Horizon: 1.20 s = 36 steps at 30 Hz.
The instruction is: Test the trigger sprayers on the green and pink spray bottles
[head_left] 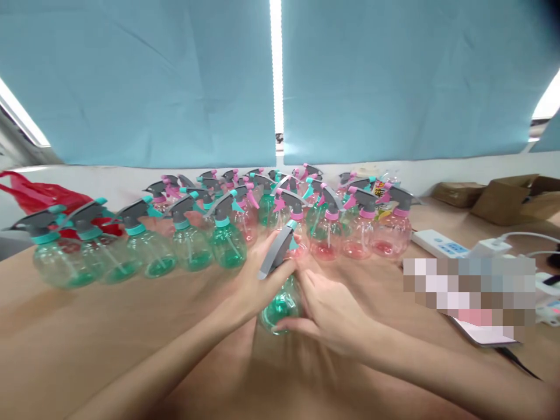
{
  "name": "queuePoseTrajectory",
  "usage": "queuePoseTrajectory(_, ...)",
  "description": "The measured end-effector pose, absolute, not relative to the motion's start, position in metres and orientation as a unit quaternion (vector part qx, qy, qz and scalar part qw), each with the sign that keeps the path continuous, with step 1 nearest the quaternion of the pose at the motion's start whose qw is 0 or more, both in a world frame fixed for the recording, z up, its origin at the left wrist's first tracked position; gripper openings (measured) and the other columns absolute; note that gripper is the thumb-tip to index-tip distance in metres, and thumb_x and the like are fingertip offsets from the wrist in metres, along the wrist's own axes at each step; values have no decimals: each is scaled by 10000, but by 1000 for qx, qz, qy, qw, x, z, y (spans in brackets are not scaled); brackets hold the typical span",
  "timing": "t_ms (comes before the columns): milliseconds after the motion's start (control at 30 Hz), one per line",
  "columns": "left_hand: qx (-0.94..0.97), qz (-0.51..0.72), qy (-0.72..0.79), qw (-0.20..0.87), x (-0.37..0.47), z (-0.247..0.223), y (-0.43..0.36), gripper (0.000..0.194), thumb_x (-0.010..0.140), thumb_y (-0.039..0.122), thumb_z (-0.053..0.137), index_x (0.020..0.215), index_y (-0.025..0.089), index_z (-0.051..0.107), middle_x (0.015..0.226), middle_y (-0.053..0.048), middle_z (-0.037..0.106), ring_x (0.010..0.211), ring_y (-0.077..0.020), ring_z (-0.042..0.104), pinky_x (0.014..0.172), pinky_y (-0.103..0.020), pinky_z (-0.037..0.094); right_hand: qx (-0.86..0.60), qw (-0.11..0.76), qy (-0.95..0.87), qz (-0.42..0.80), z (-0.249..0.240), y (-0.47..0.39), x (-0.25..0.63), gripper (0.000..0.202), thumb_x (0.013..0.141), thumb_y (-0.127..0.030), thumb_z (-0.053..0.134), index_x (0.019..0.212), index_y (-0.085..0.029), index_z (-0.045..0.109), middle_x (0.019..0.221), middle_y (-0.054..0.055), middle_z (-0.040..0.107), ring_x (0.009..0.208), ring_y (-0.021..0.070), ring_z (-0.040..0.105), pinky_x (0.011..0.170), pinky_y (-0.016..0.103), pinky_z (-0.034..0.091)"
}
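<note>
Bottle (pixel 280 310), green, one: left hand (pixel 262 290) closed round its top, right hand (pixel 333 304) cupping its side, which I'd keep steady without squeezing.

Bright light (pixel 277 70) shows between blue blinds (pixel 144 81).

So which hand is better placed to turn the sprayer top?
Probably the left hand: it curls just below the sprayer top, while the right hand holds the bottle lower down.
</note>
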<state>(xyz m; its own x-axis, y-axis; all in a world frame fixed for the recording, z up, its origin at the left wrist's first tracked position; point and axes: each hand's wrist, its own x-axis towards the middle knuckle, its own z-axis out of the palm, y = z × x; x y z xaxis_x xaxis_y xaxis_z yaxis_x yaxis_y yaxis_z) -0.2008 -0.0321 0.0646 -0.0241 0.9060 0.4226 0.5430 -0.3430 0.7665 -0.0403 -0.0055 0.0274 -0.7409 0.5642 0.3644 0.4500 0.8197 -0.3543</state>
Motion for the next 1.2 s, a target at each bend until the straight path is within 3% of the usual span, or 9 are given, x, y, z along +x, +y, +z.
queuePoseTrajectory(67, 662, 487, 526, 218, -203, 65, -29, 353, 808, 159, 509, 1147, 229, 579, 960, -32, 656, 847, -200, 643, 813, -381, 545, -248, 223, -934, 130, 15, 8, -31, 659, 851, -686, 482, 1216, -140, 540, 1085, 156, 659, 1023, 331, 620, 861, 497, 510)
queuePoseTrajectory(200, 646, 500, 519, 250, -209, 67, -26, 422, 786, 147, 499, 1188, 252, 572, 958, -21, 640, 783, -182, 634, 811, -380, 545, -240, 208, -934, 162, -12, 32, -10, 568, 918, -588, 464, 1252, -139, 559, 1335, 186, 558, 1227, 325, 524, 1008, 498, 444)
queuePoseTrajectory(333, 644, 485, 537, 246, -213, 70, -28, 401, 781, 180, 502, 1161, 259, 602, 859, -23, 657, 746, -200, 633, 738, -368, 552, -270, 185, -924, 197, -29, 41, 5, 607, 918, -563, 482, 1361, -148, 500, 1455, 180, 459, 1350, 326, 415, 1099, 515, 365)
queuePoseTrajectory(533, 636, 470, 563, 240, -217, 77, -29, 224, 746, 212, 513, 925, 235, 645, 711, -11, 625, 668, -198, 610, 678, -366, 541, -281, 164, -919, 222, -29, 40, 8, 649, 908, -565, 502, 1412, -157, 459, 1492, 153, 415, 1384, 307, 372, 1135, 515, 319)
queuePoseTrajectory(967, 636, 453, 565, 266, -220, 79, -31, 129, 706, 248, 534, 797, 226, 624, 765, -43, 673, 711, -232, 634, 586, -344, 494, -283, 179, -915, 225, -29, 40, 7, 563, 912, -520, 527, 1371, -193, 521, 1478, 133, 435, 1370, 301, 396, 1123, 531, 336)
queuePoseTrajectory(1067, 634, 457, 559, 278, -220, 79, -30, 146, 712, 238, 542, 832, 222, 624, 800, -40, 682, 726, -232, 646, 613, -347, 514, -285, 165, -918, 220, -29, 41, 7, 578, 924, -531, 495, 1376, -172, 512, 1487, 132, 422, 1383, 291, 376, 1133, 519, 326)
queuePoseTrajectory(1200, 643, 470, 506, 332, -220, 82, -27, 263, 746, 207, 559, 994, 233, 642, 1041, -50, 684, 928, -251, 664, 828, -380, 540, -286, 155, -920, 220, -29, 42, 8, 589, 934, -539, 467, 1370, -146, 514, 1494, 138, 410, 1390, 288, 364, 1137, 511, 323)
